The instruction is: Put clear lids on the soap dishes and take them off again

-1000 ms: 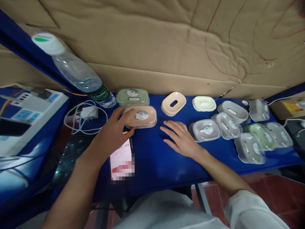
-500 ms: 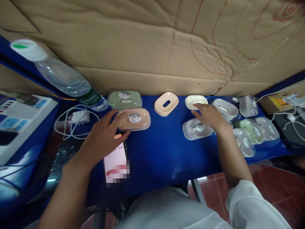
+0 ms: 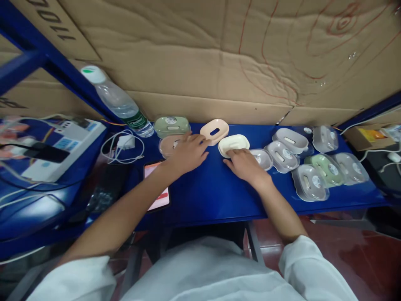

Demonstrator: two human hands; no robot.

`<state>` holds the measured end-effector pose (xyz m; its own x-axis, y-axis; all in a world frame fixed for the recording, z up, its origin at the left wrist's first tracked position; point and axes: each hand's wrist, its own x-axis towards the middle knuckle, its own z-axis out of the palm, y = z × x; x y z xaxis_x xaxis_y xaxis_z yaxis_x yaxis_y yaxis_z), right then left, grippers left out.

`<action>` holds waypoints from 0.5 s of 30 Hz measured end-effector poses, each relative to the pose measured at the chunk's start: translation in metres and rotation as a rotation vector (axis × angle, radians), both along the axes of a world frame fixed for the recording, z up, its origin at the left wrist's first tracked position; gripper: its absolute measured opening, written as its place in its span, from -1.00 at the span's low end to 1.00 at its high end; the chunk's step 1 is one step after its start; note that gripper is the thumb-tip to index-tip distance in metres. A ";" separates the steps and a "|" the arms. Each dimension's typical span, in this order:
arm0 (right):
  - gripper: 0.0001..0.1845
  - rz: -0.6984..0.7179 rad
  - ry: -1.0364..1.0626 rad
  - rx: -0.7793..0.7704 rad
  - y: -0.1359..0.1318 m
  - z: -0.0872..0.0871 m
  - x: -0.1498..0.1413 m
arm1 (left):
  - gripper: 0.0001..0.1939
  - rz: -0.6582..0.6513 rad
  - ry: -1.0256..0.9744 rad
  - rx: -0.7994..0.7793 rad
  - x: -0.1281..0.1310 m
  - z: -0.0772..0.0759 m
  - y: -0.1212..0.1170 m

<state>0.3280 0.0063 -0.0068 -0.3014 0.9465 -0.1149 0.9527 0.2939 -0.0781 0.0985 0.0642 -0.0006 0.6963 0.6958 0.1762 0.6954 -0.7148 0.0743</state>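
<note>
My right hand [image 3: 246, 166] is on the cream oval soap dish [image 3: 236, 141], with fingertips at its near inner side and the thumb by its front edge. To its left, my left hand [image 3: 188, 154] is stretched over the table, fingers apart, with the fingertips at the near left edge of a peach soap dish part [image 3: 214, 130] that has a slot in its middle. I cannot tell if they touch it. Partly hidden behind my left hand lies a peach soap box [image 3: 167, 146] with a clear lid. A green lidded soap box [image 3: 171, 126] sits behind that one.
Several grey lidded soap boxes [image 3: 283, 155] and a green one [image 3: 326, 169] stand at the right. On the left are a phone [image 3: 159, 200], a water bottle [image 3: 120, 102], a charger with white cable [image 3: 125, 142] and a power strip [image 3: 73, 142]. Cardboard [image 3: 188, 54] backs the blue table [image 3: 203, 196].
The cream dish has slid left under my right hand, close to the peach slotted part. My left hand has moved right, from the peach lidded box toward that part. The view has shifted.
</note>
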 end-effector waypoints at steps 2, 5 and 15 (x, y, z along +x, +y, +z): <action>-0.59 0.040 0.044 0.051 -0.007 -0.007 -0.005 | -0.56 0.024 0.044 -0.014 0.032 -0.002 0.015; -0.61 0.167 0.192 0.079 -0.013 -0.012 0.001 | -0.62 0.111 0.092 -0.043 0.061 -0.006 0.034; -0.36 0.006 0.213 0.108 -0.027 -0.028 0.067 | -0.61 0.206 0.031 -0.107 0.061 -0.020 0.027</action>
